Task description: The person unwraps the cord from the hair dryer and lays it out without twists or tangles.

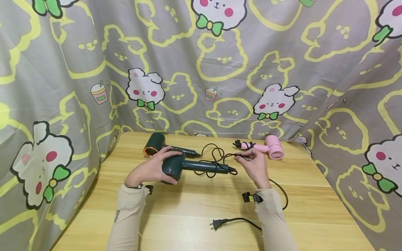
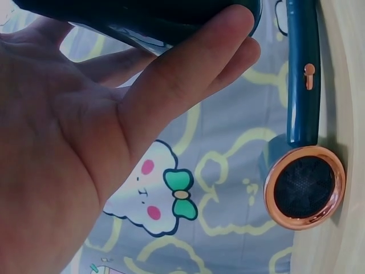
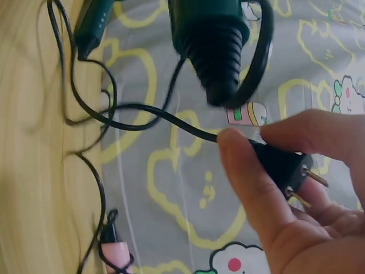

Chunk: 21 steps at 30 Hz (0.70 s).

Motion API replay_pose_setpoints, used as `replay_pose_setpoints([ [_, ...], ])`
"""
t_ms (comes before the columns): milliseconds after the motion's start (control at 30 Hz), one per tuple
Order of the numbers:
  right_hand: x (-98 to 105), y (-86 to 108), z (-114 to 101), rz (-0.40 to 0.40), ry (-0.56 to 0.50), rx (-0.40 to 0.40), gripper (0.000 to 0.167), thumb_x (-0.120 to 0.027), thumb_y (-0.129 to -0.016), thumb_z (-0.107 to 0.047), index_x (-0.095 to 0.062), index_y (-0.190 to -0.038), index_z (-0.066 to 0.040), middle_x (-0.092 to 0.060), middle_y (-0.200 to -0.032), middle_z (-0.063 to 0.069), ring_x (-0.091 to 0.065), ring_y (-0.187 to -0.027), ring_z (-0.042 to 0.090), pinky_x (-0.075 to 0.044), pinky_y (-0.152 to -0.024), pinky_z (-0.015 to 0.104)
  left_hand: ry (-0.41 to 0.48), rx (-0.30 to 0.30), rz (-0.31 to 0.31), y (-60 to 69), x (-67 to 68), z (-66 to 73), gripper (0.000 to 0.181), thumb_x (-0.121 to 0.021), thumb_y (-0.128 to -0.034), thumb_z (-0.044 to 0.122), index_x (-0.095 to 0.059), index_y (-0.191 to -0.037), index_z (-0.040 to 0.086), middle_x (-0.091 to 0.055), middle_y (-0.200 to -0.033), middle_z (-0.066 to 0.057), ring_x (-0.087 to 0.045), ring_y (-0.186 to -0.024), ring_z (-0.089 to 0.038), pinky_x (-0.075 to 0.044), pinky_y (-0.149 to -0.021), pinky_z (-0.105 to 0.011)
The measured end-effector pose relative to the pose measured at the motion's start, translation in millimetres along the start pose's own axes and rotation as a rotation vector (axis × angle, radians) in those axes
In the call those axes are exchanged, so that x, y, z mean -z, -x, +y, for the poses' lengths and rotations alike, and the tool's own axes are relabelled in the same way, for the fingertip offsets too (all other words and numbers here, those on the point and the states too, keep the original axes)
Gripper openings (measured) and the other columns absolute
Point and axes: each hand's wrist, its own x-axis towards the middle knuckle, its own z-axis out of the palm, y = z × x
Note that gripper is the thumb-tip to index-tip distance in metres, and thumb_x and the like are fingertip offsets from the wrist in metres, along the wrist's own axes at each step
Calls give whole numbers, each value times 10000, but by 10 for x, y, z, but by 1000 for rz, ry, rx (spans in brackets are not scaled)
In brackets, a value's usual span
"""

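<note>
My left hand (image 1: 147,169) grips the head of a dark green hair dryer (image 1: 205,167), thumb below and fingers over the top. Its handle points right, raised off the table. My right hand (image 1: 255,166) pinches a black two-pin plug (image 3: 280,165) between thumb and fingers, close to the end of that handle. From the plug a thin black cord (image 3: 185,127) runs off in loose loops. Behind the held dryer lies a second dark green hair dryer (image 1: 156,142) with a copper-coloured ring, seen also in the left wrist view.
A pink hair dryer (image 1: 274,147), cord wound about its handle, lies at the back right. Another black plug (image 1: 220,222) rests near the front of the wooden table (image 1: 176,223), its cord passing under the right forearm. A patterned curtain (image 1: 182,52) surrounds the table's back and sides.
</note>
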Motion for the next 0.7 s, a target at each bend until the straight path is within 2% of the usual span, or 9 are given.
replay_pose_setpoints([
  [133, -48, 11, -24, -3, -183, 18, 238, -793, -858, 36, -587, -973, 68, -804, -988, 63, -781, -855, 104, -622, -829, 318, -1, 1, -14, -21, -18, 13, 988, -978, -614, 509, -545, -1480, 312, -321, -1629, -186, -526, -1320, -449, -512, -983, -582],
  [233, -76, 35, -71, -16, -285, 51, 232, -782, -871, 41, -588, -998, 61, -805, -1044, 57, -791, -928, 173, -611, -880, 378, -9, -2, -19, -34, -34, 23, 992, -979, -611, 508, -542, -1481, 315, -343, -1612, -165, -531, -1303, -423, -516, -969, -565],
  [400, -108, 78, -155, -50, -405, 99, 211, -768, -884, 47, -593, -994, 8, -788, -1145, 88, -786, -990, 206, -601, -912, 352, -11, -13, -26, -51, -63, 19, 984, -986, -618, 470, -543, -1480, 302, -370, -1586, -144, -545, -1278, -396, -523, -956, -549],
  [700, -138, 195, -353, -107, -699, 206, 255, -662, -888, 193, -570, -962, -33, -760, -1177, 147, -771, -1044, 307, -583, -958, 375, -15, -3, -41, -78, -97, -17, 990, -977, -609, 521, -545, -1477, 318, -348, -1611, -163, -540, -1296, -408, -513, -979, -566],
])
